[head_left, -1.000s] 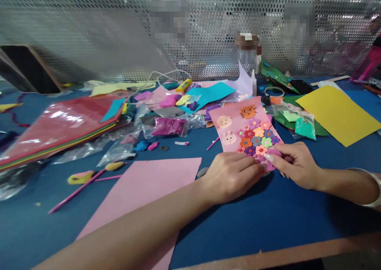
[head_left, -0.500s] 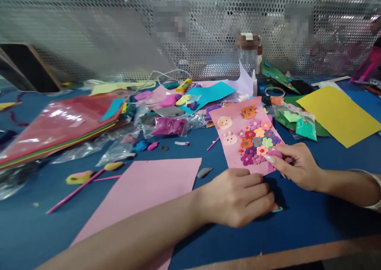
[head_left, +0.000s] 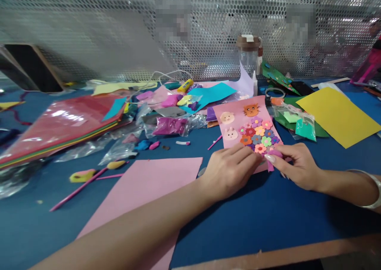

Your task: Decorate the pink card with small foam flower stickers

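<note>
A pink card [head_left: 218,121] lies ahead of me, decorated with a clay cat face [head_left: 251,110], two pale animal faces and a cluster of colourful clay flowers [head_left: 259,131]. My right hand [head_left: 297,165] pinches a lump of purple clay [head_left: 274,154] between thumb and fingers at the card's lower right. A pinkish-purple strip [head_left: 270,165] hangs just below that lump. My left hand [head_left: 233,171] is closed over the card's lower edge, close to the purple clay. Its fingertips are mostly hidden, so anything in them cannot be made out.
A blank pink sheet [head_left: 143,194] lies under my left forearm. Clay tools [head_left: 79,188] are to its left. Bagged clay [head_left: 169,126], a red folder [head_left: 68,119], a yellow sheet [head_left: 339,117] and a lidded cup [head_left: 248,52] stand or lie around. Perforated metal panel [head_left: 208,20] rises behind.
My left hand has moved up and left from the bare tabletop onto the card's lower edge, covering some flowers. My right hand stays nearly in place with the purple clay.
</note>
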Tool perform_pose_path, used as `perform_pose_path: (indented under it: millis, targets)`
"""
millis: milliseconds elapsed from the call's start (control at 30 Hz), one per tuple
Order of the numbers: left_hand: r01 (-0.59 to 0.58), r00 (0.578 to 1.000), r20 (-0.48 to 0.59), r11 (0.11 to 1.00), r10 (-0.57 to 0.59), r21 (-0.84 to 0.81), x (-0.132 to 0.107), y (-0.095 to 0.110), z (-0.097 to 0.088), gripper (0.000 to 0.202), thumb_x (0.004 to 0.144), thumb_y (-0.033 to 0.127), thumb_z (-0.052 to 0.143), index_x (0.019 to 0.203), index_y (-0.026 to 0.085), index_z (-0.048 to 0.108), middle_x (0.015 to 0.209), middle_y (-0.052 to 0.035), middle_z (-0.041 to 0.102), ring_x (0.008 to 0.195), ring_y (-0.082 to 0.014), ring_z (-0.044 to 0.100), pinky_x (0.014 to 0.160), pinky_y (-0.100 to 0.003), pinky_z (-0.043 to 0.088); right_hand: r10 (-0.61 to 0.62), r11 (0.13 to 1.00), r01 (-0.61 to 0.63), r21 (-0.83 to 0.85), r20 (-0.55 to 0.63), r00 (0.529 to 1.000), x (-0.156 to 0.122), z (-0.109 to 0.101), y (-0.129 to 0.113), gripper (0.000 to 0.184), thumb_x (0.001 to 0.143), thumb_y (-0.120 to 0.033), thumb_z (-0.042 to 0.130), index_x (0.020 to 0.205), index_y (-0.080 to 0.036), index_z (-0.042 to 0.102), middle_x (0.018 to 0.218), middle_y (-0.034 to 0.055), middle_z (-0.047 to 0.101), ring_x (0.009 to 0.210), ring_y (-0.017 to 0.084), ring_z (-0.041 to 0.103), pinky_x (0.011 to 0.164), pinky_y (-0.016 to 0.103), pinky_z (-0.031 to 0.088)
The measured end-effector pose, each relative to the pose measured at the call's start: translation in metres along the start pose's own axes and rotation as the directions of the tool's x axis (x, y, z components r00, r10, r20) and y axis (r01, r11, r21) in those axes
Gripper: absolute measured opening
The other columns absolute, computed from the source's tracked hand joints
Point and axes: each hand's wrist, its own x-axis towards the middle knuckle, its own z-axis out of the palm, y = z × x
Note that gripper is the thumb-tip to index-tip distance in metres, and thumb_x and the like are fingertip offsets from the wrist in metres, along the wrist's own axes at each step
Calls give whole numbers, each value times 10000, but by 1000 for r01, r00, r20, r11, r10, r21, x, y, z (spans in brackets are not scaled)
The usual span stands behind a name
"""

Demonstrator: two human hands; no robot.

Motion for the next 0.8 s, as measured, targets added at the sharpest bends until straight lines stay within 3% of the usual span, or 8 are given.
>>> perform_pose_path:
  millis: [167, 333, 800]
  targets:
    - [84, 993, -84, 995, -89, -62, 0, -8, 6, 72, 799, 167, 513, 834, 145, 571, 747, -32, 612, 670, -121, 519, 541, -210, 433, 164, 963, -163, 216, 10, 986, 3, 1, 3, 319, 809, -324, 455, 537, -157, 465, 366, -66, 380, 311, 39, 360, 331, 178, 276]
    - [93, 989, -100, 989, -105, -111, -2, -8, 9, 94, 786, 122, 512, 860, 143, 566, 765, -32, 629, 688, -117, 532, 597, -223, 461, 377, 847, -333, 413, -27, 926, 9, 1, 8, 327, 793, -353, 472, 526, -165, 452, 327, -78, 381, 246, 40, 338, 265, 169, 256]
    - [-6, 995, -104, 997, -3, -82, -3, -4, 6, 62, 747, 114, 563, 760, 167, 593, 747, 9, 645, 747, -128, 554, 609, -204, 477, 337, 879, -304, 368, -28, 941, 8, 1, 7, 363, 795, -352, 477, 489, -166, 424, 331, -72, 385, 271, 28, 351, 293, 159, 275]
